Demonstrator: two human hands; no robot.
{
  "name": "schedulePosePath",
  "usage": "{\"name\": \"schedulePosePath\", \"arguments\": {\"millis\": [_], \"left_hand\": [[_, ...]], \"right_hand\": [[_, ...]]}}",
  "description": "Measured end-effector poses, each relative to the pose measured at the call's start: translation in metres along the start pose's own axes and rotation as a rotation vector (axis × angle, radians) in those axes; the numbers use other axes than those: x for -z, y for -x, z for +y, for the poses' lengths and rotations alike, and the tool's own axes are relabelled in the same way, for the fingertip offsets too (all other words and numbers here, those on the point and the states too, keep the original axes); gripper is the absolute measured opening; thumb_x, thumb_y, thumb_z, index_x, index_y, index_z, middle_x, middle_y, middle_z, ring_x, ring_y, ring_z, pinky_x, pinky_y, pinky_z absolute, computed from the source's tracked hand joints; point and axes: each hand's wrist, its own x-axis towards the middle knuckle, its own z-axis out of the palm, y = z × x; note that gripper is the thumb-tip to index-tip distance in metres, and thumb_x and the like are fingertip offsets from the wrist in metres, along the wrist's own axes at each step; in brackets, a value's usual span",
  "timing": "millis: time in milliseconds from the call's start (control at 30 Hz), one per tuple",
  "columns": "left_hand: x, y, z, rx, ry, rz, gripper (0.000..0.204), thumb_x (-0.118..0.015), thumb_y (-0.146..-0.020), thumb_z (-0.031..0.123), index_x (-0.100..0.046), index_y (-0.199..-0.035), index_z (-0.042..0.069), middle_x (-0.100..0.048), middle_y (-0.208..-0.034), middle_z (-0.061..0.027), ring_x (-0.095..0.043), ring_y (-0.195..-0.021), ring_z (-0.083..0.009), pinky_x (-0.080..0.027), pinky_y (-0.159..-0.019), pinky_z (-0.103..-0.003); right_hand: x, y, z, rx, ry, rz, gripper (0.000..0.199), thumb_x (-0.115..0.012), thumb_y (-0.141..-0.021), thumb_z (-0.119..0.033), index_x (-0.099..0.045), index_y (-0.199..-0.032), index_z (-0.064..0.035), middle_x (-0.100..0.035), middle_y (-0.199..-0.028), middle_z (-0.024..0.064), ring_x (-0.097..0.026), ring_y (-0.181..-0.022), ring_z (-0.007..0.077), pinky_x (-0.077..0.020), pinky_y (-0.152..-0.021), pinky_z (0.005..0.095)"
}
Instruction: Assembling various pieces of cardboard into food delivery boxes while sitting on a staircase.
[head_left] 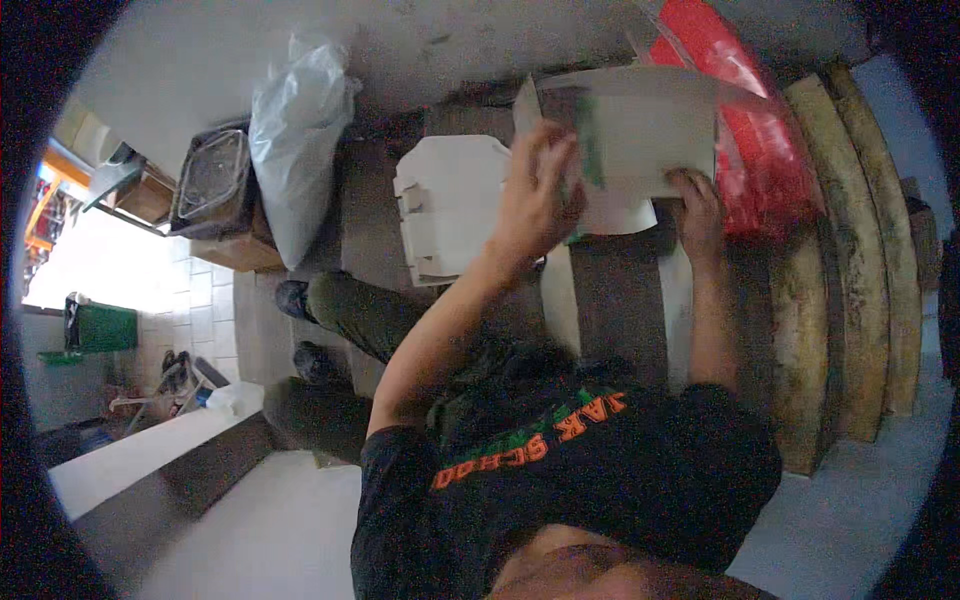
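In front of me is a pale cardboard sheet (645,125) with flaps and a green printed patch near its left side. My left hand (540,190), a little blurred, has its fingers curled at the left flap of this sheet. At the lower right edge, my right hand (698,205) grips the sheet between thumb and fingers. A flat, white die-cut cardboard piece (455,205) with notched edges lies to the left of my left hand, on the dark slatted surface (625,290).
A red plastic-wrapped bundle (765,130) lies beyond my right hand, beside curved yellowish slabs (800,350). On the left stand a translucent plastic bag (300,140) and a dark lidded tub (215,175) on a box. A green bin (105,325) is near the bright doorway.
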Motion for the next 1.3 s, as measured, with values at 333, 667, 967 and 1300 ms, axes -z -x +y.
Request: {"name": "schedulePosePath", "arguments": {"millis": [333, 667, 967, 1300], "left_hand": [[-0.078, 0.082, -0.070, 0.219, -0.076, -0.509, 0.067, -0.056, -0.081, 0.037, -0.032, -0.130, 0.000, -0.031, -0.138, -0.0191, -0.024, -0.131, -0.0320, -0.018, -0.108, -0.045], [-0.065, 0.084, -0.087, -0.083, -0.414, -0.702, 0.047, -0.056, -0.081, 0.042, -0.058, -0.107, 0.004, -0.047, -0.121, -0.0156, -0.038, -0.120, -0.0295, -0.026, -0.103, -0.045], [-0.062, 0.081, -0.083, -0.228, -0.094, -0.465, 0.031, -0.067, -0.069, 0.039, -0.065, -0.076, 0.008, -0.060, -0.089, -0.0026, -0.050, -0.094, -0.0259, -0.039, -0.086, -0.043], [-0.052, 0.083, -0.079, -0.168, -0.252, -0.312, 0.022, -0.064, -0.070, 0.026, -0.063, -0.084, 0.009, -0.057, -0.095, -0.0051, -0.047, -0.101, -0.0249, -0.037, -0.086, -0.042]], "right_hand": [[-0.067, 0.065, 0.020, -0.179, -0.526, 0.038, 0.016, -0.056, -0.083, -0.012, -0.063, -0.091, -0.0008, -0.063, -0.087, 0.0141, -0.062, -0.081, 0.0255, -0.0464, -0.074, 0.0323], [-0.087, 0.070, 0.031, -0.141, -0.060, -0.136, 0.028, -0.056, -0.084, -0.027, -0.061, -0.082, 0.0003, -0.059, -0.074, 0.0174, -0.057, -0.075, 0.0364, -0.0447, -0.069, 0.0392], [-0.082, 0.046, -0.022, 0.131, 0.030, 0.090, 0.025, -0.061, -0.082, -0.024, -0.059, -0.088, -0.0002, -0.061, -0.082, 0.0145, -0.057, -0.084, 0.0326, -0.0385, -0.084, 0.0442], [-0.107, 0.052, -0.066, 0.094, -0.089, -0.060, 0.018, -0.061, -0.081, -0.015, -0.063, -0.088, 0.0017, -0.064, -0.080, 0.0145, -0.061, -0.077, 0.0288, -0.0423, -0.079, 0.0388]]}}
